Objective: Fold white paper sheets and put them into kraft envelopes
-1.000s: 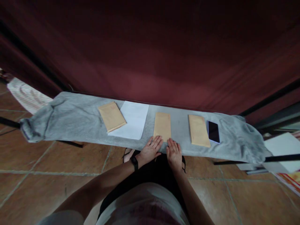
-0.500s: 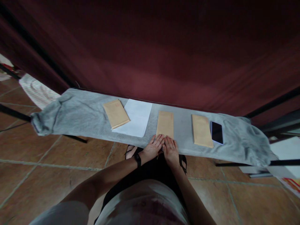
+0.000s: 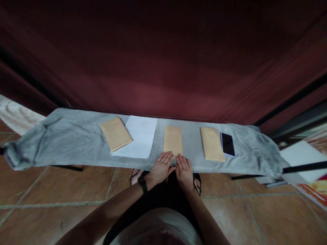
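Note:
One brown paper envelope (image 3: 173,139) lies flat in front of me, its near end at the front edge of the cloth-covered bench (image 3: 190,143). My left hand (image 3: 161,167), with a black band on the wrist, rests with its fingers stretched flat on the near left corner of this envelope. Beside it, my right hand (image 3: 184,170) lies palm down with straight fingers at the near right corner. Both hands are open, and neither grips anything. The hands cover the envelope's near end.
Left of me, a stack of brown envelopes (image 3: 116,133) partly covers white paper sheets (image 3: 143,136). On the right lie another stack of brown envelopes (image 3: 212,144) and a smartphone (image 3: 228,144). A dark red curtain (image 3: 163,85) hangs behind the bench.
My hands have spread slightly apart, and the left thumb now shows. The whole view has shifted a little, so the bench things appear further left and lower.

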Action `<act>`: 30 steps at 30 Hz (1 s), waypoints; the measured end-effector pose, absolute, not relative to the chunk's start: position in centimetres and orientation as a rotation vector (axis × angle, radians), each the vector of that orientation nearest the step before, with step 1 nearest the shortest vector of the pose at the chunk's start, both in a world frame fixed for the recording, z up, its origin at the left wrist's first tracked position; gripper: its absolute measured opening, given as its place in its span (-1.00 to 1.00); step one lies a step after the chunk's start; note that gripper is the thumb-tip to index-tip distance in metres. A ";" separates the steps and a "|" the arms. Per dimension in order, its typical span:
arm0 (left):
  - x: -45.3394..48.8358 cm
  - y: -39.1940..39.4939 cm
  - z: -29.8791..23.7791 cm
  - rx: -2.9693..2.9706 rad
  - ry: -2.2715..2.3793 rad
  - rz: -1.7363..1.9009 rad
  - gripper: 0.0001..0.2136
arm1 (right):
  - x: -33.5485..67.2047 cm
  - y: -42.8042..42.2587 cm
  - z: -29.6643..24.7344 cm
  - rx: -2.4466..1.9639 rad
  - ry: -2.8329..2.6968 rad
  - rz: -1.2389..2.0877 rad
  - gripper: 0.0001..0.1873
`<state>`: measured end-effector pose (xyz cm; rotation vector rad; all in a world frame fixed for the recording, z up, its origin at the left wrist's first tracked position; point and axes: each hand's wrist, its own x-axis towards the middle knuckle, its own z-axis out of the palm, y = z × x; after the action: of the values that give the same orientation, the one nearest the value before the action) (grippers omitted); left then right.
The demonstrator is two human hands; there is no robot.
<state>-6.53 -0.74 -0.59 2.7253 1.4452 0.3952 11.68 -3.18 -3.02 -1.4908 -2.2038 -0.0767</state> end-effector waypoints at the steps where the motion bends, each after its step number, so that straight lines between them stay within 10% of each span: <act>1: -6.3 -0.3 -0.5 2.715 1.458 0.392 -0.46 | 11.6 -3.2 -3.0 -1.489 -2.194 -0.075 -0.47; 30: 0.2 16.2 -0.1 2.393 1.722 0.164 -0.38 | 11.0 -2.6 -2.7 -1.535 -2.104 -0.042 -0.45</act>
<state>0.20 16.19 -0.07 2.3935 1.7219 0.1640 11.04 -2.64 -2.72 -1.5346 -2.1040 -0.0417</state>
